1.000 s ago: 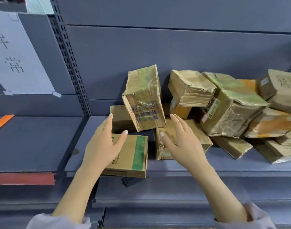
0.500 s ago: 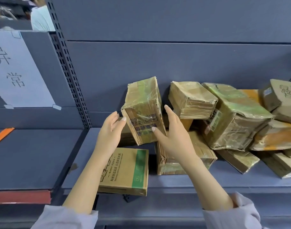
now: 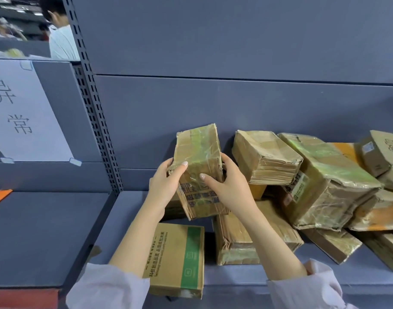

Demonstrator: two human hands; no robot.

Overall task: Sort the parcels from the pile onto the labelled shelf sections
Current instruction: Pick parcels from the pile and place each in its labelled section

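A worn, tape-wrapped cardboard parcel stands tilted at the left end of the pile on the grey shelf. My left hand grips its left side with the thumb across the front. My right hand grips its right side, thumb on the front face. A flat carton with a green stripe lies below my left forearm at the shelf's front edge. Several battered taped parcels are heaped to the right. A white paper label with two characters is taped to the left shelf section's back panel.
The left shelf section holds an orange strip at its far left. A perforated upright post divides the sections. A person in a white shirt stands behind the shelving at upper left.
Both hands have moved up from open in front of the pile and closed round the tilted taped parcel's two sides. The view has tilted upward.
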